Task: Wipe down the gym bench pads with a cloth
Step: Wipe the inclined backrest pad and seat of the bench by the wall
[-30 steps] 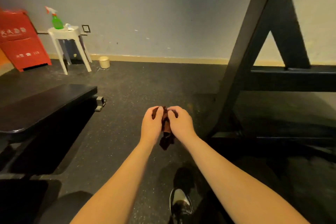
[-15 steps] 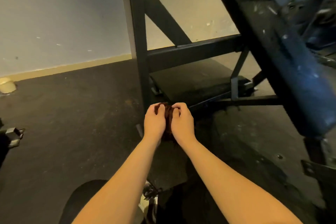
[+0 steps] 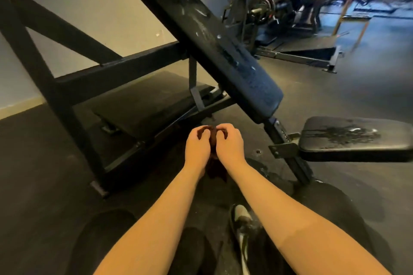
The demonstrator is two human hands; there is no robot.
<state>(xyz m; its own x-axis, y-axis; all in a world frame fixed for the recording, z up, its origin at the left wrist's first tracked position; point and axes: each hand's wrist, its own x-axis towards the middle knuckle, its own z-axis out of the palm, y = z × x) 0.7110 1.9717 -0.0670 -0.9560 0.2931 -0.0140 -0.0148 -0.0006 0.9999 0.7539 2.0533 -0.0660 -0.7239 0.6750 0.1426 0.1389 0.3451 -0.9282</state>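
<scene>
While the left hand (image 3: pixel 196 150) and right hand (image 3: pixel 230 148) pinch a bunched dark-brown cloth (image 3: pixel 215 168), the tilted back pad (image 3: pixel 201 35) looks streaked

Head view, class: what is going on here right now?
A person grips a bunched dark cloth with the left hand and right hand together, in front of a tilted back pad and a flat seat pad. Both pads show wet-looking marks. The cloth touches neither pad, so neither is being wiped now.
</scene>
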